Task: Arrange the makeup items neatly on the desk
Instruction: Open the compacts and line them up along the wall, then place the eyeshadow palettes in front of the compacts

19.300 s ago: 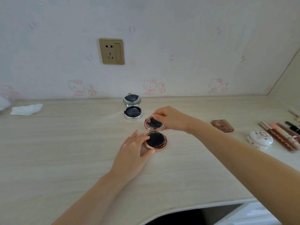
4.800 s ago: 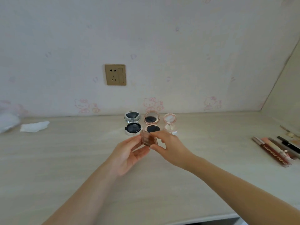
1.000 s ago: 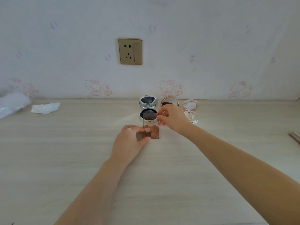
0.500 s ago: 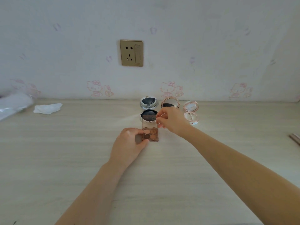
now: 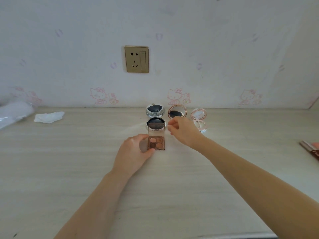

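A small brown eyeshadow palette [image 5: 156, 144] lies open on the desk [image 5: 86, 161], its clear lid standing upright. My left hand [image 5: 133, 152] grips the palette's left side, with the thumb at the near edge and a finger at the far edge. My right hand [image 5: 185, 132] hovers just right of the lid with loosely curled fingers, holding nothing. Behind the palette, three open compacts stand in a row by the wall: a silver one [image 5: 155, 112], a rose-gold one [image 5: 177, 111] whose base is hidden by my right hand, and a clear pink one [image 5: 199, 119].
Lip gloss tubes [image 5: 310, 149] lie at the desk's right edge. A crumpled tissue [image 5: 49, 116] and a plastic-wrapped white item [image 5: 13, 112] sit at the back left. A gold wall socket [image 5: 136, 59] is above the compacts.
My right hand has let go of the palette's lid and drawn slightly right. The lid stays upright. My left hand still holds the base.
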The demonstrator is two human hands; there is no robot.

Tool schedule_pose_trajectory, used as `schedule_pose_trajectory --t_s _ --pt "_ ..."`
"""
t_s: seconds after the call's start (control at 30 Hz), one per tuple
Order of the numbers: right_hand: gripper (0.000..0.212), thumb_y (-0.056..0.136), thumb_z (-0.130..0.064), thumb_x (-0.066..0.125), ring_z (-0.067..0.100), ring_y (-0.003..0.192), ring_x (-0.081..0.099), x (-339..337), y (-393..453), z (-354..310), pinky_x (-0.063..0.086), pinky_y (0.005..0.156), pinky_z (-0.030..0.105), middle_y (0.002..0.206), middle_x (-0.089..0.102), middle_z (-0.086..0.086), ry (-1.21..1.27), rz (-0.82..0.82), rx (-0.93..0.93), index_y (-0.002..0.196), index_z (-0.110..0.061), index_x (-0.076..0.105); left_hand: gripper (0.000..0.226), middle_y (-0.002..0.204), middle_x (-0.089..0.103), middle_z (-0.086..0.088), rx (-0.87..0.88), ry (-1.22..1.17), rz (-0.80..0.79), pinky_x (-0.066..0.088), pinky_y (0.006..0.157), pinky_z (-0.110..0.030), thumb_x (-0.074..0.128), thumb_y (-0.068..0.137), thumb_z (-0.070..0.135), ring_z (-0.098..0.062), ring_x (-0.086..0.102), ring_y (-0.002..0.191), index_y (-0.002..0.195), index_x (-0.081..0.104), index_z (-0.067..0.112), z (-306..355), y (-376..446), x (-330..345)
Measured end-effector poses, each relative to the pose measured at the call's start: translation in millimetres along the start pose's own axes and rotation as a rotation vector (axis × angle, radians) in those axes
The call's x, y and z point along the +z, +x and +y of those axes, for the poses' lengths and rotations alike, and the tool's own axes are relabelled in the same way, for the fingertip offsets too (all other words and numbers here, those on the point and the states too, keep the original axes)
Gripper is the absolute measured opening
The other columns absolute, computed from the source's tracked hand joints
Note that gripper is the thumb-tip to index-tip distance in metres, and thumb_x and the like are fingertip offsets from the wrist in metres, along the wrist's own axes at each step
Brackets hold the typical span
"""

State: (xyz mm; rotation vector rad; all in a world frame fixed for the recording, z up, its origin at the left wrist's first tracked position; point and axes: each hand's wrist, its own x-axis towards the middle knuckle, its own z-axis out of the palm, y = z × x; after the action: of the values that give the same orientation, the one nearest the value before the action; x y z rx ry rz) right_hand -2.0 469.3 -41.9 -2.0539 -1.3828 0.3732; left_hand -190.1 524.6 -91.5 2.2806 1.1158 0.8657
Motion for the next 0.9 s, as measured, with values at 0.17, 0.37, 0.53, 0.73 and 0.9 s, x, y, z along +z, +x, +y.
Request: schedule_pose_trajectory --t_s 0.17,0.37,0.53,0.73,0.9 --pt "0.021 0.092 -0.022 0.052 0.016 0.095 0.060 -22.6 -20.2 18.1 0.045 0.076 0.026 0.099 0.068 -0.003 -0.081 0.024 -0.054 0.108 -0.016 0.064 0.046 0.116 0.066 0.000 0.055 0.092 0.046 0.043 0.091 -0.031 0.076 0.075 0.034 -0.020 0.055 0.114 0.118 0.065 0.022 9.0 -2.4 -8.3" --pt "0.032 0.096 -0.027 0.048 0.022 0.113 0.054 -56.2 -53.3 43.4 0.044 0.093 0.033 0.125 0.059 0.002 -0.330 -0.049 -0.131 0.125 -0.014 0.054 0.026 0.102 0.066 -0.001 0.209 0.200 0.124 0.051 0.076 -0.033 0.065 0.086 0.023 -0.020 0.060 0.104 0.111 0.067 0.021 31.3 -1.9 -8.5" --pt "0.039 0.097 -0.031 0.045 0.020 0.126 0.044 -77.7 -82.1 67.2 0.042 0.100 0.038 0.133 0.053 0.000 -0.436 -0.024 -0.104 0.134 -0.018 0.047 0.024 0.094 0.066 0.003 0.287 0.193 0.044 0.052 0.073 -0.034 0.062 0.086 0.021 -0.018 0.059 0.101 0.110 0.067 0.022 67.2 -8.2 15.5" --pt "0.039 0.098 -0.030 0.044 0.020 0.127 0.041 -109.9 -122.4 112.7 0.042 0.099 0.035 0.132 0.052 0.001 -0.497 0.070 -0.054 0.134 -0.017 0.046 0.028 0.112 0.067 0.002 0.409 0.164 -0.066 0.047 0.081 -0.031 0.059 0.090 0.023 -0.014 0.054 0.117 0.117 0.065 0.019 118.3 -16.5 66.5" --pt "0.038 0.097 -0.028 0.044 0.020 0.128 0.040 -141.9 -155.2 158.0 0.038 0.099 0.031 0.131 0.054 0.001 -0.539 0.159 -0.005 0.133 -0.017 0.047 0.031 0.116 0.065 0.001 0.527 0.125 -0.195 0.043 0.090 -0.029 0.056 0.092 0.025 -0.013 0.050 0.119 0.122 0.062 0.019 163.2 -16.8 110.3"
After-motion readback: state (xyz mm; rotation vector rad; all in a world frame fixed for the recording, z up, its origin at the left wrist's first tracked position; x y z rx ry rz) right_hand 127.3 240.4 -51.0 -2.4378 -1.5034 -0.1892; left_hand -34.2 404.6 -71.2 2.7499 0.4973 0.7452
